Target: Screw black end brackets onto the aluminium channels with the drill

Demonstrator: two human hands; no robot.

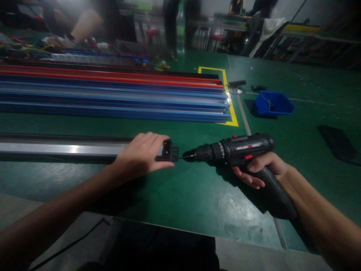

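A long black and silver rail lies across the left of the green table, with a black end bracket at its right end. Fingers wrapped over that end, my left hand grips the rail beside the bracket. My right hand holds a black cordless drill by its handle, on its side and pointing left. The drill's thin bit reaches the bracket's right edge; whether it touches a screw is too small to tell.
Blue rails and red rails lie behind, ending near yellow tape. A blue bin and a dark flat object are on the right. Another person's hand is over wires at the back left.
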